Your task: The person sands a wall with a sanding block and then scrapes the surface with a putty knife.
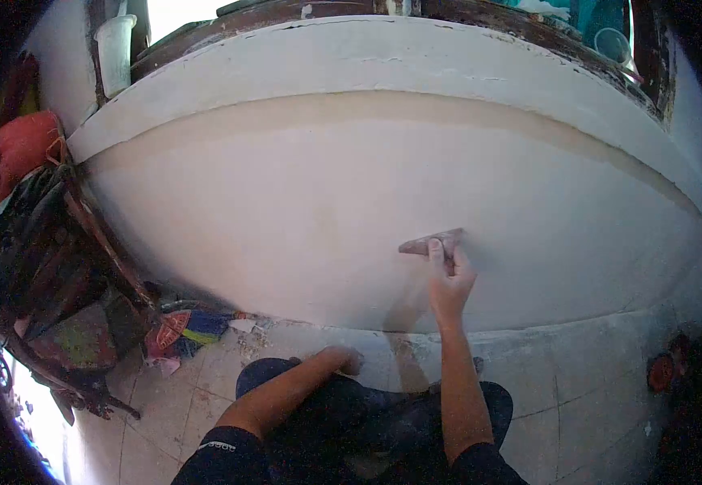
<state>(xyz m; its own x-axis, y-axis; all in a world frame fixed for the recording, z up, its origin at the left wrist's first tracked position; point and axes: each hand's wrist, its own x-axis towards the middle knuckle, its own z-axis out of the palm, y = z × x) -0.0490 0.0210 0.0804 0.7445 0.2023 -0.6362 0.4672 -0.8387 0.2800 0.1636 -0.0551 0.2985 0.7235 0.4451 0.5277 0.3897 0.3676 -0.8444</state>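
Note:
My right hand (453,283) is raised against the white wall panel (286,202), right of its middle. Pinched between its thumb and fingers is a brownish, folded piece of sandpaper (417,245), pointed at its left end and lying along the wall surface. My left hand (343,358) rests by my left knee, low in front of the wall; its fingers are dim and partly hidden. A shadow of the right arm falls on the wall and floor.
A white ledge (327,61) juts out above the panel. On the left stand a dark chair-like frame (109,234), a red cushion (28,149) and colourful packets (197,327). A white plastic cup (115,56) and a clear cup (612,46) sit above. Tiled floor (585,412) lies below.

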